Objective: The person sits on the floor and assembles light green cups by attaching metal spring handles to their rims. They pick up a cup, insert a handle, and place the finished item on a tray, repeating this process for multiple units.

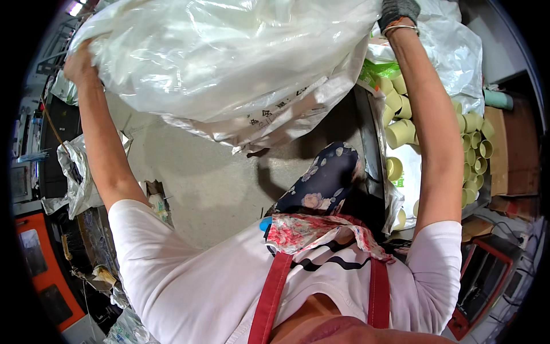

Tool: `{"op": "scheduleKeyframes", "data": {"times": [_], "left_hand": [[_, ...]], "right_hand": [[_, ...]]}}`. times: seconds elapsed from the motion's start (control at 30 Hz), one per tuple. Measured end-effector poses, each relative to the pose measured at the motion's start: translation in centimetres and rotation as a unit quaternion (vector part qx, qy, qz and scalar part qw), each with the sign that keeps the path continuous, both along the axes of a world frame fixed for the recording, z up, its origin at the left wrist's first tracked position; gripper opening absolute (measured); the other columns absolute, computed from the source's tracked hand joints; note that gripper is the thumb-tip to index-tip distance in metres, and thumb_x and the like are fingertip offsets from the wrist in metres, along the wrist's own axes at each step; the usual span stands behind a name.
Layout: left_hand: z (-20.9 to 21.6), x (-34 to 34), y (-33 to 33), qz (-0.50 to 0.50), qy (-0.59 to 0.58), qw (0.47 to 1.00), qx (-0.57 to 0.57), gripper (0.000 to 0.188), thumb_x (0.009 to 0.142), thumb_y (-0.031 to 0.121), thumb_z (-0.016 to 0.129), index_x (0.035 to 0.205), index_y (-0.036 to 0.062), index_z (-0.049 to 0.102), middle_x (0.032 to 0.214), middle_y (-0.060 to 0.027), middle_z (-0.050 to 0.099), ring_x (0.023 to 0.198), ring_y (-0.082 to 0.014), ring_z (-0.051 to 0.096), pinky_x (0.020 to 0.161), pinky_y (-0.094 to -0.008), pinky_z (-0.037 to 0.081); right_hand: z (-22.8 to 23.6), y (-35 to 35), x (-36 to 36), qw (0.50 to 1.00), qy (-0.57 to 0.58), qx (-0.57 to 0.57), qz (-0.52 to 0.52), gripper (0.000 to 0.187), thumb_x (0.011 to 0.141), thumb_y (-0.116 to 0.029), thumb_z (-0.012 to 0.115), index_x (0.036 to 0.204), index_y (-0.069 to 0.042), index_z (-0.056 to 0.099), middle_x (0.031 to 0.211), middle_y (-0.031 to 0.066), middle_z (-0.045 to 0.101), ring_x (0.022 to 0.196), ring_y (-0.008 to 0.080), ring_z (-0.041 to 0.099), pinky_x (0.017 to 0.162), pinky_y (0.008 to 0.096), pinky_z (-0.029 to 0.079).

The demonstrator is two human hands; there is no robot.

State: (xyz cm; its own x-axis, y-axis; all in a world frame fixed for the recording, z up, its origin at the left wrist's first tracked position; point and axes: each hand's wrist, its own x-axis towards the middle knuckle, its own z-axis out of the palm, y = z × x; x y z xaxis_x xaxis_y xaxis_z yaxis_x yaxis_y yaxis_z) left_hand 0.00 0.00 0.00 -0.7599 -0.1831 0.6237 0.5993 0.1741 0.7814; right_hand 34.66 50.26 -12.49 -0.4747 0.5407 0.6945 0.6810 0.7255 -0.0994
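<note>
A large, translucent white plastic bag [229, 57] with dark print near its lower edge is spread wide between my raised arms. My left hand [82, 62] is closed on the bag's left edge, its fingers partly hidden by the plastic. At the top right, my right hand [399, 11], in a dark grey glove with a bangle at the wrist, grips the bag's other side; the frame's edge cuts it off. Beyond my right forearm lie several pale yellow-green cups [472, 143] on white plastic sheeting; more cups [399, 133] show on the near side of that arm.
A dark metal edge [371, 143] borders the cup surface on the right. A cardboard box [518, 152] stands beyond the cups. At far left are an orange-red cabinet [46, 269] and crumpled plastic [80, 172]. Grey floor [200, 189] shows below the bag.
</note>
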Motion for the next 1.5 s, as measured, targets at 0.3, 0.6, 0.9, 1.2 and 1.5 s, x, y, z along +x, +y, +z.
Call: {"op": "scheduleKeyframes", "data": {"times": [0.3, 0.6, 0.9, 1.2, 1.5], "left_hand": [[-7.1, 14.1, 1.8, -0.04, 0.124, 0.936, -0.328, 0.045, 0.067, 0.016, 0.067, 0.105, -0.0025, 0.053, 0.094, -0.0151, 0.059, 0.091, -0.0268, 0.056, 0.083, -0.035, 0.041], [-20.7, 22.2, -0.5, -0.192, -0.225, 0.937, -0.185, 0.054, 0.073, 0.016, 0.064, 0.116, -0.0065, 0.041, 0.109, -0.0174, 0.052, 0.095, -0.0249, 0.053, 0.083, -0.0341, 0.041], [-14.1, 34.6, 3.6, -0.119, 0.031, 0.965, -0.231, 0.04, 0.081, 0.017, 0.059, 0.113, -0.0044, 0.05, 0.113, -0.012, 0.053, 0.1, -0.0186, 0.052, 0.084, -0.029, 0.041], [-14.6, 44.9, 23.8, -0.562, -0.036, 0.801, -0.203, 0.032, 0.084, 0.01, 0.053, 0.113, -0.0038, 0.051, 0.111, -0.0117, 0.054, 0.102, -0.0179, 0.05, 0.089, -0.0275, 0.038], [-24.1, 49.5, 51.8, -0.656, -0.106, 0.656, -0.357, 0.053, 0.078, 0.029, 0.06, 0.119, -0.0005, 0.046, 0.11, -0.0179, 0.054, 0.1, -0.0217, 0.052, 0.087, -0.03, 0.04]], "right_hand": [[-10.7, -2.4, 8.5, 0.951, -0.185, -0.242, -0.047, 0.036, 0.08, -0.034, 0.038, 0.096, -0.013, 0.062, 0.099, 0.0121, 0.061, 0.091, 0.0291, 0.057, 0.08, 0.0378, 0.044], [-14.0, -14.5, 19.1, 0.941, -0.001, -0.321, -0.109, 0.065, 0.069, -0.05, 0.054, 0.11, 0.001, 0.052, 0.109, 0.021, 0.054, 0.1, 0.0298, 0.053, 0.086, 0.035, 0.041], [-11.4, -19.7, 38.1, 0.919, -0.042, -0.388, -0.051, 0.046, 0.072, -0.043, 0.054, 0.102, -0.007, 0.058, 0.1, 0.0166, 0.058, 0.094, 0.031, 0.055, 0.081, 0.0395, 0.043], [-10.6, -11.9, 52.1, 0.917, -0.06, -0.351, -0.18, 0.045, 0.075, -0.046, 0.048, 0.091, -0.006, 0.061, 0.094, 0.0179, 0.06, 0.087, 0.0345, 0.056, 0.078, 0.0392, 0.044], [-17.7, 6.7, 60.1, 0.837, -0.135, -0.442, -0.291, 0.069, 0.073, -0.054, 0.045, 0.122, -0.005, 0.045, 0.126, 0.0172, 0.043, 0.116, 0.03, 0.042, 0.097, 0.0353, 0.032]]}}
